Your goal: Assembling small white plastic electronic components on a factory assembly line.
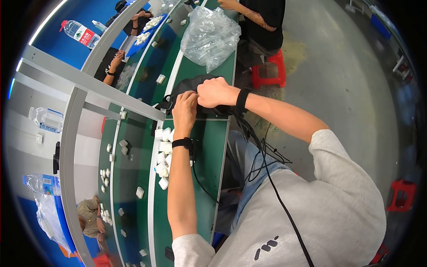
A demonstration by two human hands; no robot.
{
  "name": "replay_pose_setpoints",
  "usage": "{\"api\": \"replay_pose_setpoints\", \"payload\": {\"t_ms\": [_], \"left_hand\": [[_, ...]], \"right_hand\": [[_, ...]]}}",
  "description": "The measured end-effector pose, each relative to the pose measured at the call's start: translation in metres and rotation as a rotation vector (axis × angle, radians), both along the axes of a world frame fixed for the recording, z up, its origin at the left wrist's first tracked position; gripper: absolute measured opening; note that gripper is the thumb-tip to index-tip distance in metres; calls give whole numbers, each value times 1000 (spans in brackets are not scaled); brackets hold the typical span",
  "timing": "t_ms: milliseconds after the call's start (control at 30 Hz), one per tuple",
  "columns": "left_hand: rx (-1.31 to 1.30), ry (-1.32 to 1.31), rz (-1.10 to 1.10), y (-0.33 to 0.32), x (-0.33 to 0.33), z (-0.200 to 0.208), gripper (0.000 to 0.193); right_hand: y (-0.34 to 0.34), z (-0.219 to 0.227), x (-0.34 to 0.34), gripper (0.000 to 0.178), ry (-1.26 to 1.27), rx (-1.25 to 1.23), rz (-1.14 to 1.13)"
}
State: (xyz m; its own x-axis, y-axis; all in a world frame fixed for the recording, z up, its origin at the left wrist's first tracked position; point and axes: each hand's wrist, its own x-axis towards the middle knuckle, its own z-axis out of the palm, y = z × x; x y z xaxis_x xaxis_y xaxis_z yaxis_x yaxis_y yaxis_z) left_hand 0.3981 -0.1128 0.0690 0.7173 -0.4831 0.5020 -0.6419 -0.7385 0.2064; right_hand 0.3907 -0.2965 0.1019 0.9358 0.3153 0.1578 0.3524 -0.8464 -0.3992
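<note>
My left hand (pixel 185 109) and my right hand (pixel 216 92) meet over a soft black bag-like thing (pixel 187 85) on the green worktop (pixel 207 147). The fingers of the left hand are drawn together, right beside the curled right hand. What they pinch between them is too small or hidden to make out. Each wrist wears a black band, and dark cables (pixel 271 173) run from the bands toward my body. Just left of my left wrist lies a pile of small white block-shaped pieces (pixel 162 160), partly hidden by the forearm.
A large clear plastic bag (pixel 210 38) lies beyond my hands. Left runs a green conveyor (pixel 133 178) carrying scattered white pieces. A grey metal frame (pixel 71 129) stands over it. Co-workers sit across and ahead; one is near a red stool (pixel 269 71). Bottles (pixel 80 34) stand along the left.
</note>
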Motion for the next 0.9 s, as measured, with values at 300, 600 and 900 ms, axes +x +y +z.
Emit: {"api": "replay_pose_setpoints", "payload": {"t_ms": [300,600,900], "left_hand": [[63,-65,-8,3,10,7,11],[-271,70,-63,-1,-45,30,36],[-521,448,169,11,-227,7,27]], "right_hand": [[-58,-24,-71,38,136,141,-119],[-76,-119,-82,106,225,898,-392],[-29,-92,-76,91,70,495,-360]]}}
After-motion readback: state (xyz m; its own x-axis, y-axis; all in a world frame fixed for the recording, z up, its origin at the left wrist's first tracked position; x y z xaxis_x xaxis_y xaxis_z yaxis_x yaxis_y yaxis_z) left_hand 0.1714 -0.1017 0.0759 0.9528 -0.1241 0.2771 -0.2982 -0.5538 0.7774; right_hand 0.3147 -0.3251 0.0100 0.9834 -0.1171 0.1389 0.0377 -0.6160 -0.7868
